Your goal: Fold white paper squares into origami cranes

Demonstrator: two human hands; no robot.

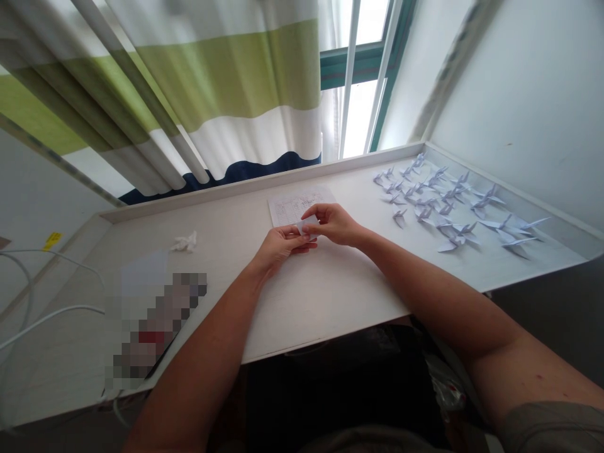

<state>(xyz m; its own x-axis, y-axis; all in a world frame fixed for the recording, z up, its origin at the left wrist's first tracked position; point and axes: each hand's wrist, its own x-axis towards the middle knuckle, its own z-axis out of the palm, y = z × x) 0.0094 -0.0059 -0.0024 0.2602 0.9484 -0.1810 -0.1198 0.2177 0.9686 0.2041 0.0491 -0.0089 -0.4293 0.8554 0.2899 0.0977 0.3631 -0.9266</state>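
Note:
A small folded piece of white paper (308,225) is held between my two hands over the middle of the desk. My left hand (282,246) grips it from the left, thumb on top and fingers underneath. From the right, my right hand (333,224) pinches the same paper with thumb and forefinger. Just beyond the hands lies a sheet with printed or written marks (289,206), partly hidden by them. Several folded paper cranes (425,214) stand in a group on the right side of the desk.
A crumpled white tissue (184,242) and a pale sheet of paper (144,272) lie on the left. Near them is a blurred-out long object (158,330). White cables (61,311) cross the left end. A raised rim (264,187) edges the desk (325,302) below the curtain (245,82).

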